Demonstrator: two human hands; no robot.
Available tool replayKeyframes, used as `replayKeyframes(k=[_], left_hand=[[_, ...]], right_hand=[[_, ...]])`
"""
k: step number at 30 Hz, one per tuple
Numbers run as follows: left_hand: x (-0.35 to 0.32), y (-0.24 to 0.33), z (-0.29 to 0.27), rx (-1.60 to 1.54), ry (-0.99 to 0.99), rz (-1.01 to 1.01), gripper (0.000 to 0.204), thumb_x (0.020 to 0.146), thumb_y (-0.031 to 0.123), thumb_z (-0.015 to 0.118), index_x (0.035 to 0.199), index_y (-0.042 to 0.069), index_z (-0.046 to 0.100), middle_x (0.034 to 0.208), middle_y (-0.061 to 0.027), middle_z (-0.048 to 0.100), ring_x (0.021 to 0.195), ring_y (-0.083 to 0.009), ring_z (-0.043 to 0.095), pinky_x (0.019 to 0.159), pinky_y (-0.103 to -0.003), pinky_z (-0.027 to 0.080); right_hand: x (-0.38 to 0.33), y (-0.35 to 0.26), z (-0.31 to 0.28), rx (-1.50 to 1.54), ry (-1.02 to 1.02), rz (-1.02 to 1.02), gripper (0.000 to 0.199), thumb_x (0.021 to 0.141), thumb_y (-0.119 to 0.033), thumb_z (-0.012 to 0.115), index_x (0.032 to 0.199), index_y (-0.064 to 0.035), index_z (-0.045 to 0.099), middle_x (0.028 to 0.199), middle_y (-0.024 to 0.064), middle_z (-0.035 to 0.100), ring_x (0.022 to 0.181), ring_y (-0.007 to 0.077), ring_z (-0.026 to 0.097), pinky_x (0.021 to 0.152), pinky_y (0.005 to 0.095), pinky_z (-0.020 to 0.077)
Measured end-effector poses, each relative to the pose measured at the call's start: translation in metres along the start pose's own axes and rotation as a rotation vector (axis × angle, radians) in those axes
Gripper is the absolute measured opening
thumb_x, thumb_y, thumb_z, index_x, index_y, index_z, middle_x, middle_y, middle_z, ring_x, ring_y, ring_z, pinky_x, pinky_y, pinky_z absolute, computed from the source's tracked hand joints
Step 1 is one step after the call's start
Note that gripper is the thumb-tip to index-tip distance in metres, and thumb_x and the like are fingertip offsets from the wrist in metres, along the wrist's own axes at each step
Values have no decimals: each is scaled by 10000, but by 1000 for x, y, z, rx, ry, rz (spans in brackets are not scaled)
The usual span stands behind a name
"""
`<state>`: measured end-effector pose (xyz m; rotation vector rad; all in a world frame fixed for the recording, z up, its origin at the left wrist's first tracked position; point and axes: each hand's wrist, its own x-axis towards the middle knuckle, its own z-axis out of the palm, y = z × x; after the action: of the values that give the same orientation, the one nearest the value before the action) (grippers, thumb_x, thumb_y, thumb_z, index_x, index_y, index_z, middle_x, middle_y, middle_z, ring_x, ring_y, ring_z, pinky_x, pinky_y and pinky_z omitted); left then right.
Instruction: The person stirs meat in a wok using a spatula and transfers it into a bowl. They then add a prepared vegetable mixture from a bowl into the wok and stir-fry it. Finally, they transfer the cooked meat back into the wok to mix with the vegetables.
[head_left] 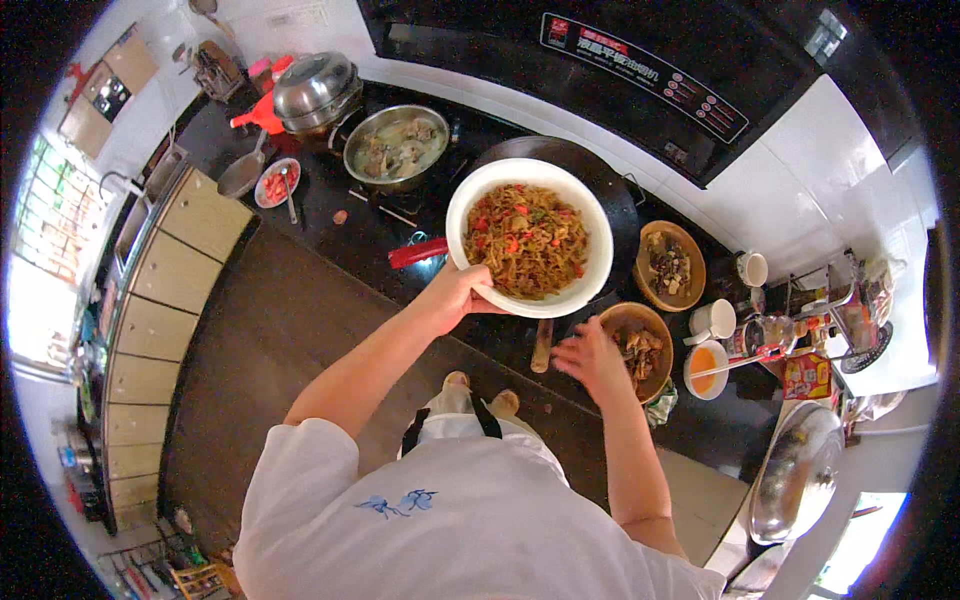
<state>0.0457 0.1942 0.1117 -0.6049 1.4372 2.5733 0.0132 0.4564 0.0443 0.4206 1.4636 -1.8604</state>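
White bowl [600,245]: round, gripped at near-left rim by left hand [455,298]. Right hand [592,358]: loosely spread, apart from bowl, to its near right.

There are two bare hands [462,296] and one large, deep, round white bowl [456,215] heaped with brown noodle-like strands [540,262]. Two round tan bowls [666,352] hold dark food [642,356], one smaller white bowl [718,388] holds orange liquid [705,370], and one small white dish [265,202] holds red pieces [273,186]. One round, open steel pot [405,183] holds pale soup [412,135]. Also visible are two white cups [714,318], one round black wok [622,220], one domed steel lid [315,85] and one oval silver lid [797,475].
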Motion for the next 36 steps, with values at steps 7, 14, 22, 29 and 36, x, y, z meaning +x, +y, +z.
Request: replayKeyframes(k=[7,14,22,29,36], left_hand=[[37,20,-7,74,19,-4,624,771,22,502,1358,2,292,1244,-203,519,1033,-364,630,816,-528,588],[94,46,-39,203,-44,-99,668,790,27,489,1407,61,233,1290,-196,485,1045,-359,622,794,-508,603],[152,60,-60,339,-203,-146,692,841,24,469,1444,90,135,1340,-218,422,1087,-380,593,734,-524,615],[170,72,-43,450,-267,-191,813,788,-11,479,1446,125,19,1355,-236,353,1071,-415,586,728,-514,624],[196,79,-43,612,-309,-167,789,795,0,501,1429,125,49,1307,-230,375,1046,-394,600,709,-490,630]], right_hand=[[39,15,14,636,-455,377,370,962,-364,547,1106,-24,518,846,85,548,719,221,561,611,334,494],[-17,-10,27,-15,27,-72,239,928,-150,587,1122,-43,497,726,14,491,556,120,492,453,266,397],[-59,-31,36,-578,511,-454,415,962,-132,541,1371,-82,492,728,28,577,518,74,476,456,238,411],[-28,-39,89,-936,575,-686,436,898,-70,615,1326,-122,554,987,184,664,854,293,656,765,337,506],[-16,-27,90,-885,531,-767,459,875,-64,632,1326,-106,555,812,181,639,687,293,627,657,355,506]])
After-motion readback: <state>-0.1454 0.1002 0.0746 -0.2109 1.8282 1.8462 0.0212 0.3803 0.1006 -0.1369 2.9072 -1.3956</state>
